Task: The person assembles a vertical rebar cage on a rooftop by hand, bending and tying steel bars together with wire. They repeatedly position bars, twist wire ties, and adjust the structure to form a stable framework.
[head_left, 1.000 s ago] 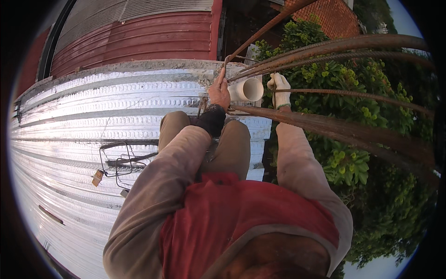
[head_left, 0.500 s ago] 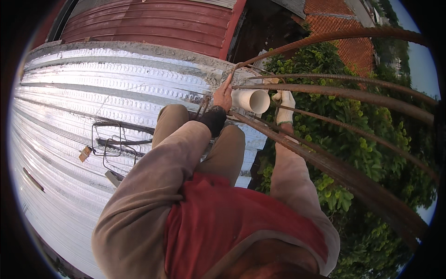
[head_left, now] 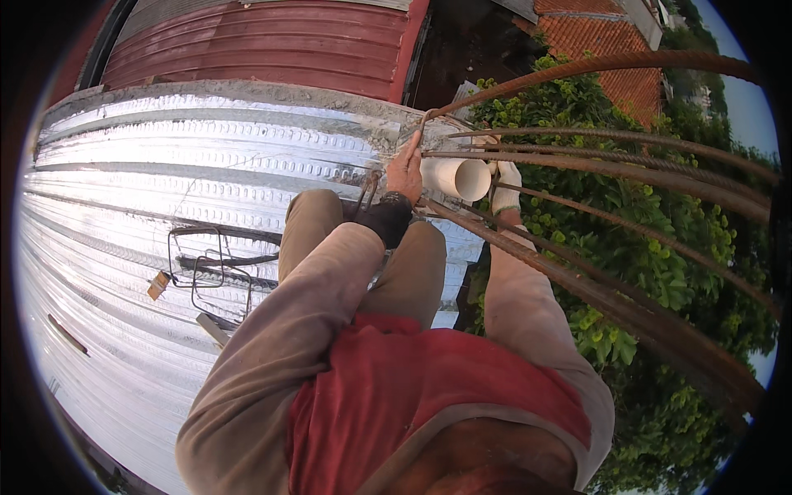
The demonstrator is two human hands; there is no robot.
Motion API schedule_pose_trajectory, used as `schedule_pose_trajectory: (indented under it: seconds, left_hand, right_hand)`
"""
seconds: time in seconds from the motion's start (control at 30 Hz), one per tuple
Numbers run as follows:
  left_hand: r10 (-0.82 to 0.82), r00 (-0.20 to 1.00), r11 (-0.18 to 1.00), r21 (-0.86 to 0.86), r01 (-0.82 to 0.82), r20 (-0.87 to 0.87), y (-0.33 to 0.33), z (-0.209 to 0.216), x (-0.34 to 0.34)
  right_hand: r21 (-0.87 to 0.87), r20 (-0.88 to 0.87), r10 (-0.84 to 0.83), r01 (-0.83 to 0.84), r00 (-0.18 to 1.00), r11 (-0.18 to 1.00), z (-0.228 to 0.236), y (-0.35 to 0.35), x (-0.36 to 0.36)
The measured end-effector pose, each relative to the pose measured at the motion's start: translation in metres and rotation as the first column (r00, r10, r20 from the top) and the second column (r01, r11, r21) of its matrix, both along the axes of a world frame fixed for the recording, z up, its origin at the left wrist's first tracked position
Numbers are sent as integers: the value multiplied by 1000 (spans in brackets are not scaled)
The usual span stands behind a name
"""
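Fingers of our left hand lie nearly straight and close together, tips at the lower end of a bent rusty rod; we cannot tell whether that grip is closed on it. Our right hand, in a pale glove, is curled, its grip hidden enough that we cannot say what, if anything, it holds. Between them sits the cream pipe, its open mouth facing rightward and up to us.

Over the last second the small gap between glove and pipe seems to have closed, so we judge that the hands now flank it more tightly (a slight tilt of our view may account for part of that).

Farther out, steel bars sweep past the pipe toward the right rim, with leaves behind. To the left, ribbed metal decking carries bent steel loops and a small brown block.

Bars and pipe cover part of our gloved fingers; the pipe's far end is lost beside our left palm, and the bars' outer ends run into the dark lens edge.
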State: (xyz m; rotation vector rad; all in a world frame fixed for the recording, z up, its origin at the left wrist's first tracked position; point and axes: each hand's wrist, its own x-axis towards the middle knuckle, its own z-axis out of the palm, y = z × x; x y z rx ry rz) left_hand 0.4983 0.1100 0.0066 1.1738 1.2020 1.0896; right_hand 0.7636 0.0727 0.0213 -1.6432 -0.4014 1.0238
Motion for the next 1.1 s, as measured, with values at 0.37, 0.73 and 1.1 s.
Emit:
schedule_pose_trajectory:
  seconds: [0.37,0.73,1.1]
  left_hand:
    - [31,997,998,55,-27,-74,2,-10,-1]
    - [68,990,994,-97,-57,120,0,-62,7]
    - [1,1000,996,-92,-2,-6,4,-38,4]
  right_hand:
    - [57,39,-2,0,999,998,-9,-4,-6]
    - [-22,60,-2,3,998,1000,0,2,-3]
    - [3,-31,-3,4,999,1000,-21,13,-1]
